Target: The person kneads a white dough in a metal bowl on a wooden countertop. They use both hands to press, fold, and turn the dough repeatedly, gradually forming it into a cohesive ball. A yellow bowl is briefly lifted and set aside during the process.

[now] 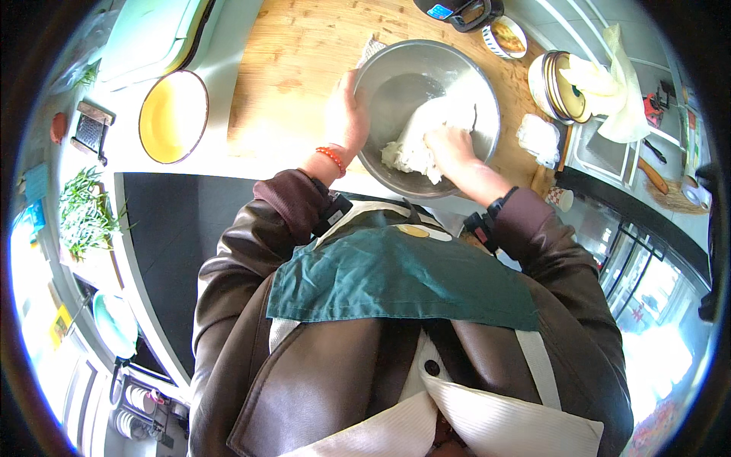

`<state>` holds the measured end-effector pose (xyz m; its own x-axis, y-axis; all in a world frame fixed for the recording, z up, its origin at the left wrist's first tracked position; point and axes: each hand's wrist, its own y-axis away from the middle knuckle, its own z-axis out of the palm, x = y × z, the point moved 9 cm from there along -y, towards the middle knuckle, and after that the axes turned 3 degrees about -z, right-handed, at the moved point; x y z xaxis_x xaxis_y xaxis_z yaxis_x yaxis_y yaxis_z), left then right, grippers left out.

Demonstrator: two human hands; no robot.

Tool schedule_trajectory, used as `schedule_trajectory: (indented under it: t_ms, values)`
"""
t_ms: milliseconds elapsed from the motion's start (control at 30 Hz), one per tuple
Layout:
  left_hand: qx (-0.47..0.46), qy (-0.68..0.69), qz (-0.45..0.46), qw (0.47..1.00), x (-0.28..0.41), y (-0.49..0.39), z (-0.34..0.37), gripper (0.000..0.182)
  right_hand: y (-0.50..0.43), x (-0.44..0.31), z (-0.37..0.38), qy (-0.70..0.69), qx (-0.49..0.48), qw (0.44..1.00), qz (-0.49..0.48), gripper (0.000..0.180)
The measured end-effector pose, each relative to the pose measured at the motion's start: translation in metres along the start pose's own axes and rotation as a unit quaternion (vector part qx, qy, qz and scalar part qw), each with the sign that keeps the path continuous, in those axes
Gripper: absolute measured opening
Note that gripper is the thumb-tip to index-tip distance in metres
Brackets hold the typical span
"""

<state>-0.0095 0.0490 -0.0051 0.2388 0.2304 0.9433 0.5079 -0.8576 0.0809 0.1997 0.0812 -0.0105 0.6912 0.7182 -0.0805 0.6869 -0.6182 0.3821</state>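
Note:
A wide stainless steel bowl (398,74) stands near the front edge of a wooden board. Inside it lies a lump of white dough (416,130), rough and ragged along its near-left edge. My left hand (349,117), with red beads at the wrist, holds the bowl's left rim. Down in the bowl, my right hand (451,147) is curled into the right part of the dough. Its fingertips are hidden. Part of a cloth (372,49) sticks out beneath the bowl at the far left.
A yellow enamel basin (173,117) sits left of the wooden board (285,63). Beyond the bowl are a patterned ramekin (505,37) and a black appliance (471,12). To the right are stacked dishes (548,85), a crumpled plastic bag (538,140) and a wire rack (608,149).

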Motion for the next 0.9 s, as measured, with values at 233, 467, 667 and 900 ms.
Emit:
schedule_trajectory:
  t_ms: [233, 467, 667, 900]
  values:
    - [0.021, -0.007, 0.015, 1.0, -0.008, 0.0, 0.003, 0.026, -0.014, 0.012, 0.008, -0.101, -0.081, 0.991, 0.04, 0.02]
    - [-0.003, 0.027, -0.011, 1.0, -0.009, 0.0, 0.003, 0.027, 0.053, 0.0, -0.069, -0.198, 0.034, 0.978, -0.048, 0.031]
    - [-0.002, 0.004, -0.002, 1.0, -0.005, 0.001, 0.0, 0.029, 0.018, -0.081, -0.059, -0.035, 0.197, 0.959, -0.2, 0.029]
    - [0.016, -0.01, 0.023, 1.0, 0.003, 0.0, -0.001, 0.029, -0.041, -0.084, -0.038, 0.01, 0.179, 0.96, -0.214, 0.026]
